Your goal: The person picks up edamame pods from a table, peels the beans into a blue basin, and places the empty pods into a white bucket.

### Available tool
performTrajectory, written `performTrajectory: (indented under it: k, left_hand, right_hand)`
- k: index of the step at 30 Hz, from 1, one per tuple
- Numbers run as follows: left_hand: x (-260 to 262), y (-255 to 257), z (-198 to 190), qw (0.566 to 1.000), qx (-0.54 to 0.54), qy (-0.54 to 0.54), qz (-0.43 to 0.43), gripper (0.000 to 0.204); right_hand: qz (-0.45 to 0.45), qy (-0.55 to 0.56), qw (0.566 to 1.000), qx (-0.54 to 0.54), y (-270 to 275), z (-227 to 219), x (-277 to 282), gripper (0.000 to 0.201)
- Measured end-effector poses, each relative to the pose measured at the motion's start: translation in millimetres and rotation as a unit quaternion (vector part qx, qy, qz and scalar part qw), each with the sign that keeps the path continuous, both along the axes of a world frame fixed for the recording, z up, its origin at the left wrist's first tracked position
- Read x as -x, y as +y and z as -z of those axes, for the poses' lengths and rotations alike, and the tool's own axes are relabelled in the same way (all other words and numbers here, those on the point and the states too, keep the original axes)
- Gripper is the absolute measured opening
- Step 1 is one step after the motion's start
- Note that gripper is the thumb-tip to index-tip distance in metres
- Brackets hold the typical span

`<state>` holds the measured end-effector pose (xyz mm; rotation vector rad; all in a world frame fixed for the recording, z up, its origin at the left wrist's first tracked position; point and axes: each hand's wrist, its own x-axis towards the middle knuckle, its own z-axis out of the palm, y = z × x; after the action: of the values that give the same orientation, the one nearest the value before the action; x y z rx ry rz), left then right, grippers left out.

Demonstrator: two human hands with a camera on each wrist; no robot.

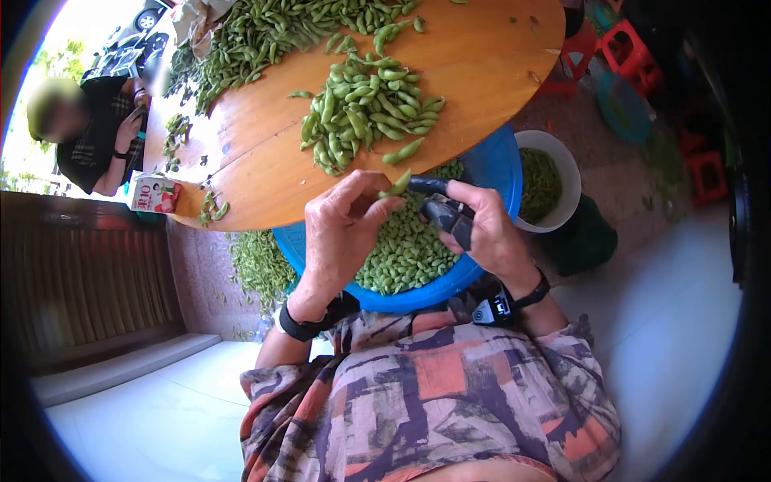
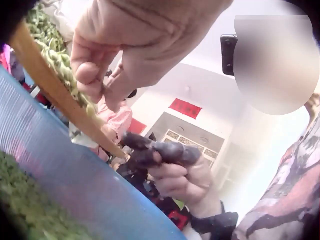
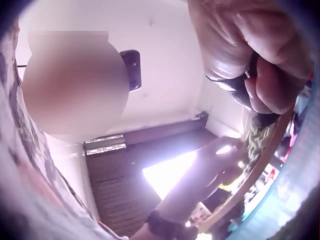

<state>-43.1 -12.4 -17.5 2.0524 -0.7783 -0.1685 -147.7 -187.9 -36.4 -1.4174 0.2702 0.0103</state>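
Left hand [image 1: 341,229] fingers pinch one bean pod [image 1: 395,185] over the blue tub [image 1: 496,173]; right hand [image 1: 486,233] fingers curled round dark scissors [image 1: 440,210] at pod's tip. Tub already holds lots of trimmed pods; approx. halfway, w/ a pile [image 1: 365,108] left on the wooden surface [image 1: 482,72].

Bright daylight blows out the head view's upper left corner; fisheye vignetting darkens its edges. Both wrist views are soft, blurred and glare-washed.
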Motion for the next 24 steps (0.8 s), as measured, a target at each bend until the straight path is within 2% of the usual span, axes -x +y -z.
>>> performTrajectory:
  k: [2, 3, 7, 10, 14, 16, 17, 18, 19, 20, 21, 22, 23, 24]
  left_hand:
    - [9.8, 1.5, 9.2, 0.978, 0.096, 0.183, -0.018, 0.013]
    - [14.2, 1.6, 9.2, 0.964, 0.125, 0.236, -0.012, 0.009]
    - [25.8, -0.6, 21.7, 0.935, 0.192, 0.298, -0.007, 0.012]
    - [29.2, -1.9, 26.4, 0.936, 0.192, 0.293, -0.018, 0.012]
    - [29.3, -0.2, 25.1, 0.946, 0.16, 0.28, -0.016, 0.011]
    - [27.5, 3.0, 30.3, 0.9, 0.211, 0.381, 0.005, 0.011]
    - [26.1, 4.9, 32.5, 0.9, 0.21, 0.382, 0.005, 0.011]
    - [24.5, 7.1, 34.9, 0.828, 0.274, 0.487, 0.04, 0.009]
    - [23.6, 8.3, 38.4, 0.739, 0.332, 0.582, 0.075, 0.009]
    - [24.7, 8.1, 44.5, 0.684, 0.356, 0.627, 0.107, 0.008]
    - [26.2, 7.7, 47.1, 0.66, 0.367, 0.646, 0.111, 0.009]
    - [27.6, 6.6, 47.6, 0.635, 0.377, 0.664, 0.115, 0.01]
    - [29.8, 4.7, 46.1, 0.634, 0.377, 0.665, 0.115, 0.01]
    - [32.3, 1.1, 40.3, 0.687, 0.362, 0.623, 0.096, 0.011]
  right_hand:
    - [-0.031, -0.088, 0.99, -0.11, 3.6, 14.7, -1.4, 0.028]
    - [-0.033, -0.084, 0.99, -0.111, 5.0, 14.7, -0.6, 0.028]
    - [-0.024, -0.036, 0.993, -0.114, 6.0, 11.7, 2.3, 0.019]
    - [-0.021, -0.02, 0.997, -0.07, 5.5, 12.9, 4.9, 0.014]
    - [-0.001, -0.059, 0.998, -0.002, 7.8, 12.9, 4.3, 0.013]
    - [0.008, -0.074, 0.997, 0.026, 6.1, 8.3, 5.4, 0.014]
    - [-0.011, -0.045, 0.998, -0.043, 2.8, 6.3, 7.8, 0.016]
    - [-0.029, -0.015, 0.993, -0.111, 1.1, 5.6, 9.4, 0.018]
    - [-0.029, -0.014, 0.993, -0.111, 1.3, 6.1, 10.1, 0.018]
    - [-0.037, -0.018, 0.982, -0.184, 1.7, 7.1, 10.8, 0.02]
    - [-0.046, -0.021, 0.965, -0.256, 1.9, 7.7, 11.1, 0.021]
    - [-0.046, -0.021, 0.966, -0.255, 0.9, 7.9, 10.8, 0.021]
    - [-0.054, -0.019, 0.973, -0.222, -0.8, 8.2, 10.4, 0.021]
    - [-0.062, -0.016, 0.98, -0.188, -1.6, 8.5, 10.4, 0.021]
